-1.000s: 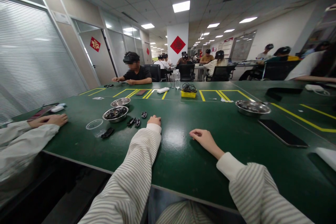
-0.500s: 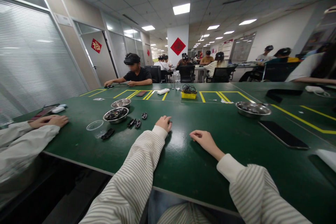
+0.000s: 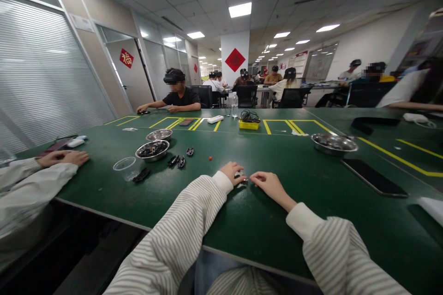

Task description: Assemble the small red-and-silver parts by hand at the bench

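My left hand (image 3: 232, 173) is closed, thumb and fingers pinching a small dark, shiny part (image 3: 245, 180) just above the green table (image 3: 221, 207). Facing it a short gap away is my right hand (image 3: 268, 183), its fingers curled together; whatever they hold, if anything, is too small to make out. A tiny orange-red piece (image 3: 210, 158) lies on the table beyond my left hand. Farther left are several glossy black curved parts (image 3: 181, 162), with another one (image 3: 190, 151) a little apart.
Left of my hands stand a steel bowl of black parts (image 3: 152, 151), a second steel bowl (image 3: 159, 135), a clear plastic tub (image 3: 126, 169) and a black piece (image 3: 141, 175). On the right are a steel bowl (image 3: 334, 144) and a phone (image 3: 374, 177). A neighbour's hands (image 3: 65, 158) rest at left.
My left hand has moved right and nearer to me, close to my right hand, with the dark part now showing in it. The orange-red piece has come into view. My right hand stays put.
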Action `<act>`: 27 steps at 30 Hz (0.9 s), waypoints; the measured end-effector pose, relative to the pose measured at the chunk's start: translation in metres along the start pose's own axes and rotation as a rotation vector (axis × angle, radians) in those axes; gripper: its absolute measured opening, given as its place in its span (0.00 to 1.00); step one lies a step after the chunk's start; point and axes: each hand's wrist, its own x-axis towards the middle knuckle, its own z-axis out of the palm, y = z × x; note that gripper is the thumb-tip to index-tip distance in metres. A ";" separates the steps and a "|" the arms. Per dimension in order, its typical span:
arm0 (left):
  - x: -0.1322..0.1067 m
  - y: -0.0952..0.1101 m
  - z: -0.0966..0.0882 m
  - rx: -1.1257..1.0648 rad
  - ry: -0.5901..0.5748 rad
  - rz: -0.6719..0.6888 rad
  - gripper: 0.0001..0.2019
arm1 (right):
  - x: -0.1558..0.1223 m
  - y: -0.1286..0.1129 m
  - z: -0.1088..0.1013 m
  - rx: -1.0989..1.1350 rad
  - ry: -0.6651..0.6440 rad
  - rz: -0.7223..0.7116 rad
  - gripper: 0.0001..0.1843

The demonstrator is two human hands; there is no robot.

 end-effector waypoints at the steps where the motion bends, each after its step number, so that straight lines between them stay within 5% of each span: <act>1: 0.001 -0.007 -0.003 0.042 0.049 -0.067 0.16 | 0.000 0.000 0.000 0.001 -0.004 0.003 0.13; 5: 0.001 -0.043 -0.012 0.213 0.198 -0.422 0.13 | 0.000 0.001 0.000 -0.006 -0.013 0.008 0.13; 10: -0.003 -0.076 -0.012 0.216 0.090 -0.715 0.11 | 0.000 0.001 0.000 -0.005 -0.025 0.000 0.14; 14: 0.000 -0.071 -0.006 0.153 0.016 -0.592 0.10 | 0.000 0.000 -0.001 -0.013 -0.027 -0.003 0.14; 20: 0.009 -0.027 0.001 -0.023 0.101 -0.274 0.08 | 0.000 -0.003 -0.001 -0.002 -0.001 0.005 0.13; 23: 0.010 0.001 0.006 -0.136 0.150 -0.098 0.09 | 0.000 -0.004 -0.002 0.027 0.105 0.046 0.13; 27: 0.010 0.024 0.014 -0.155 0.037 0.061 0.10 | 0.001 -0.004 -0.005 0.025 0.253 0.107 0.13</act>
